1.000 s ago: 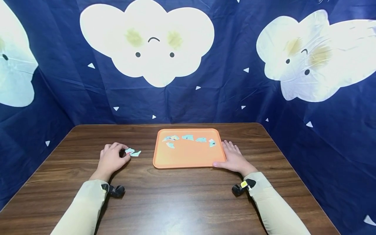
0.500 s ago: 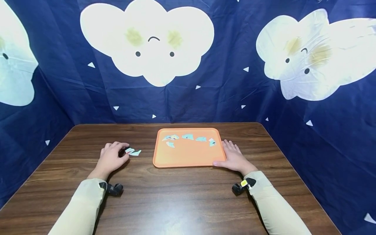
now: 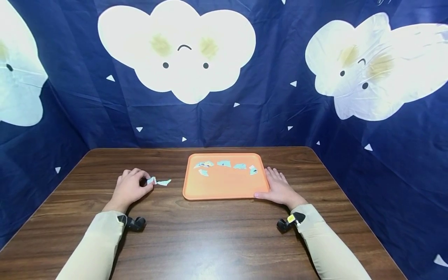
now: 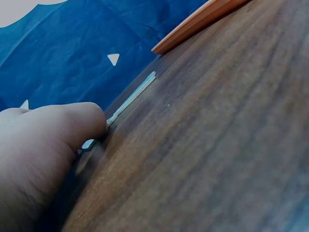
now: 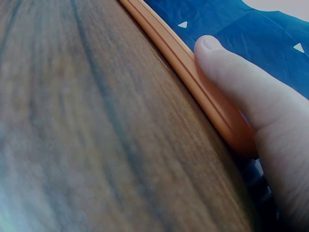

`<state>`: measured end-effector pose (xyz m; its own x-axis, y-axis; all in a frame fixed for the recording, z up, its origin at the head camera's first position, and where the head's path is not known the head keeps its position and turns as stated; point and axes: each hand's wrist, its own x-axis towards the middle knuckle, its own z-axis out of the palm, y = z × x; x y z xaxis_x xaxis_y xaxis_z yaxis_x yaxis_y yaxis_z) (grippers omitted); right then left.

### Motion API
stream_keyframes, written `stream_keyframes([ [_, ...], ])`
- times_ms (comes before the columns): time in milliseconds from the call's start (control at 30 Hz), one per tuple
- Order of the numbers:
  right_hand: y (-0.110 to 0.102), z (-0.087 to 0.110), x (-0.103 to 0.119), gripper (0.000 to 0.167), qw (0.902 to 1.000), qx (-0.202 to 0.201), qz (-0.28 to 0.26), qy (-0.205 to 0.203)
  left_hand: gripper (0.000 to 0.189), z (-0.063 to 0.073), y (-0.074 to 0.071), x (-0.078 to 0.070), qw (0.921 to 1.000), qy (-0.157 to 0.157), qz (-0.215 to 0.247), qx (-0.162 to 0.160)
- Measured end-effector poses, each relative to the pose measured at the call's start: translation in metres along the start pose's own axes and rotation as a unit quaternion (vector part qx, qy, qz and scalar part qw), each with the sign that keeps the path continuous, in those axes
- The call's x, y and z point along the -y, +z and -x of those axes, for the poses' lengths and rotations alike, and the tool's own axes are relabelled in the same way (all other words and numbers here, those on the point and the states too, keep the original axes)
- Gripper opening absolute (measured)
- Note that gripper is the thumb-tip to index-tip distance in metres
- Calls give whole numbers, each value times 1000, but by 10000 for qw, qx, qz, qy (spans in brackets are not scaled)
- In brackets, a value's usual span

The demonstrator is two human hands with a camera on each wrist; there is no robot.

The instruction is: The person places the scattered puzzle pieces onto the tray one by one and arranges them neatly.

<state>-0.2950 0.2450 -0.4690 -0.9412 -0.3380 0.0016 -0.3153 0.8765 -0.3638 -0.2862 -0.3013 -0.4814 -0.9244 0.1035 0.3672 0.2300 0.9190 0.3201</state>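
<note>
On the left of the table in the head view, my left hand (image 3: 130, 190) pinches a torn pale-blue paper scrap (image 3: 151, 181) between thumb and bent fingers. A second scrap (image 3: 164, 182) lies flat just right of it, its left tip close to the first. The left wrist view shows the thumb (image 4: 72, 121) over the table, partly hiding the scraps. My right hand (image 3: 280, 189) rests against the right side of an orange tray (image 3: 217, 190), fingers straight along its edge. In the right wrist view, its thumb (image 5: 227, 67) lies along the tray's front rim.
Several torn scraps lie in the tray's far half, among them a larger patterned piece (image 3: 203, 164) and a piece (image 3: 253, 170) near the right rim. The brown wooden table (image 3: 210, 233) reaches back to a dark blue curtain (image 3: 210, 124) with white clouds.
My left hand has drawn slightly left with the first scrap. The second scrap has shifted a little right and turned. The right hand and tray have stayed put.
</note>
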Motion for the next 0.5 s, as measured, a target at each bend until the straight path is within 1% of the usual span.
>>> stream_keyframes([
  [100, 0, 0, 0, 124, 10000, -20, -20, -24, 33, 1, -1, 0, 9999, -100, -107, -41],
  [333, -1, 1, 2, 123, 10000, -20, 1, -24, 36, 3, -3, -3, 9994, -192, -239, -128],
  [500, -1, 2, 1, 123, 10000, -28, -18, -17, 34, 2, -2, -9, 9985, -346, -238, -363],
])
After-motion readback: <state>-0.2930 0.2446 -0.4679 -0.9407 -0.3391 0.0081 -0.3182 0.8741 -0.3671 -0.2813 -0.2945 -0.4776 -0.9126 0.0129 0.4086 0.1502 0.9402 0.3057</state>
